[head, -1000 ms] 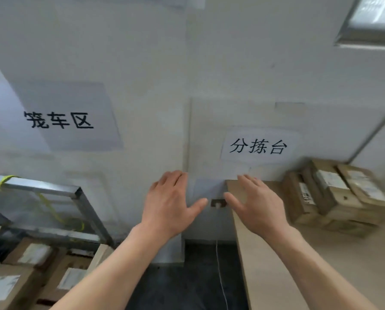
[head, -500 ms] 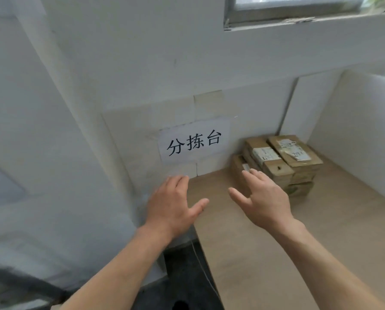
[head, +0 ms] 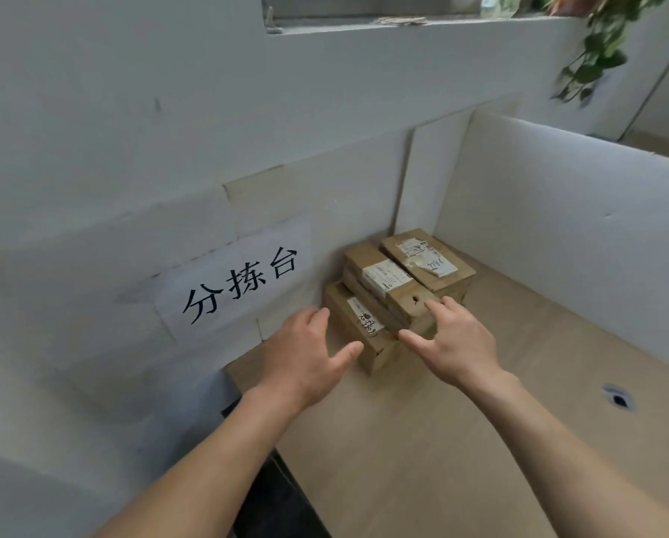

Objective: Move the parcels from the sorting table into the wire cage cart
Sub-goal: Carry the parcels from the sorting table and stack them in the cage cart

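Head view: left hand and right hand spread empty over tan sorting table

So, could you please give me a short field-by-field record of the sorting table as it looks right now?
surface: wooden table, set in a corner of white panels
parcels: stack of cardboard parcels in the far corner, labels facing up
wall sign: paper sign left of the stack
left hand: open, beside the lowest parcel, holding nothing
right hand: open, fingertips at the stack's near edge; contact unclear
cage cart: not in view
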Available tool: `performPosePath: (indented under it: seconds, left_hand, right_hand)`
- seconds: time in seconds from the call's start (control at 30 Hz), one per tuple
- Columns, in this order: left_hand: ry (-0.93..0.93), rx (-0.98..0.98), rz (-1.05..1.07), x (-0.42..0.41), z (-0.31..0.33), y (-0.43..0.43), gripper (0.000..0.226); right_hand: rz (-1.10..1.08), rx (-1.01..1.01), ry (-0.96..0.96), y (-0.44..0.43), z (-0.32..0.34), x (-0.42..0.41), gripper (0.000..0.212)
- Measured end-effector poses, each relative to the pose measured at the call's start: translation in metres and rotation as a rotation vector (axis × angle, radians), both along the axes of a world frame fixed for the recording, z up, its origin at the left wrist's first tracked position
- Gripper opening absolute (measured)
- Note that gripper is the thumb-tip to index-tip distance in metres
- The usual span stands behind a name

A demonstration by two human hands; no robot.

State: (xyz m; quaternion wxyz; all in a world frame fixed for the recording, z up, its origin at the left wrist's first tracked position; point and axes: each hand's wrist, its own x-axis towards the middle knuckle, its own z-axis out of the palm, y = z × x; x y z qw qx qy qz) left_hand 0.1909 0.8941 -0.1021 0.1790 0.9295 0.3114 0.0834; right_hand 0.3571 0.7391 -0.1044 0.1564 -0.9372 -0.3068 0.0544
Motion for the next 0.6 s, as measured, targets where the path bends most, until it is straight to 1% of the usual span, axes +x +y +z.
performPosePath:
  seconds: [0.17,0.27,0.4,0.6]
  left_hand:
    - [0.003,-0.04,-0.066,0.028,-0.005,0.025,0.073]
    - [0.004,-0.08,-0.094,0.04,-0.011,0.033,0.069]
    - [0.006,-0.102,-0.122,0.051,-0.02,0.042,0.07]
    - [-0.003,-0.183,-0.125,0.066,-0.033,0.056,0.068]
  right_hand:
    - [-0.082,-0.032,0.019,0.029,-0.014,0.02,0.078]
    - [-0.118,-0.058,0.034,0.044,-0.02,0.029,0.074]
    - [-0.156,-0.067,0.065,0.061,-0.026,0.041,0.072]
    - [-0.187,-0.081,0.099,0.071,-0.039,0.053,0.068]
